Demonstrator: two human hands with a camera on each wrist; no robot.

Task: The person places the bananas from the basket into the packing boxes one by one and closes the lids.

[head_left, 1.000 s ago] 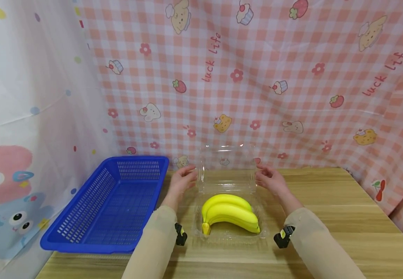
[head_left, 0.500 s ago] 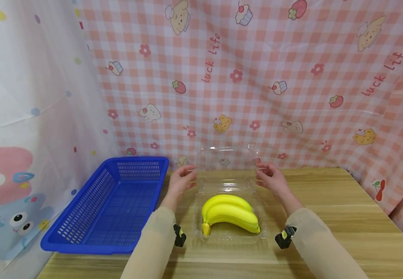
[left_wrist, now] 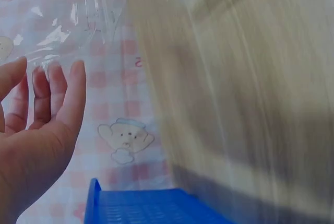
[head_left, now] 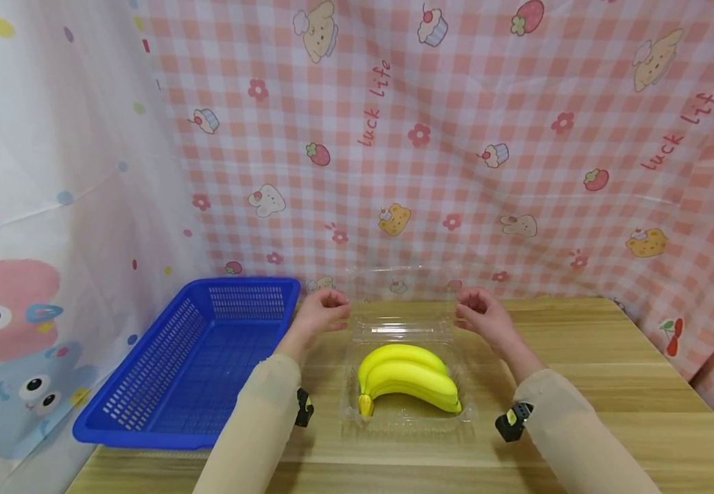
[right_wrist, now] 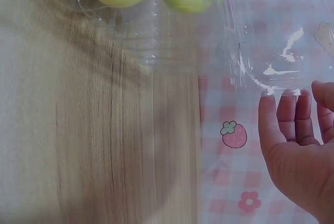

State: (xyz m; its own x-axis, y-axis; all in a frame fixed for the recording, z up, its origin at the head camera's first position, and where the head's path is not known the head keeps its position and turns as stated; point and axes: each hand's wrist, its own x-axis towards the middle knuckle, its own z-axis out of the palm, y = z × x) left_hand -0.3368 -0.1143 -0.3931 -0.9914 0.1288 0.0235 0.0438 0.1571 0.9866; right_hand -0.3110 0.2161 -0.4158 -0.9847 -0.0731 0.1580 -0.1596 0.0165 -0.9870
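A yellow bunch of bananas (head_left: 406, 377) lies in the base of a clear plastic clamshell box (head_left: 469, 413). Behind it the box's lid (head_left: 402, 291) stands raised, leaning away from me. My left hand (head_left: 319, 314) is at the lid's left side, fingers loosely bent; its fingertips (left_wrist: 77, 67) are close to the lid's edge, and whether they touch cannot be told. On the other side is my right hand (head_left: 485, 315), also loosely bent. Its fingertips (right_wrist: 267, 98) meet the lid's edge in the right wrist view, without a visible pinch.
To the left sits a blue perforated plastic basket (head_left: 208, 432), its near end by the table's left edge. The wooden table (head_left: 616, 398) extends to the right. A pink checked cloth (head_left: 517, 178) hangs behind, and a white patterned cloth (head_left: 103, 226) on the left.
The lid has tilted further back, its upper edge now lower. Both forearms have spread slightly outward, the left one more. The bananas and the basket have stayed put.
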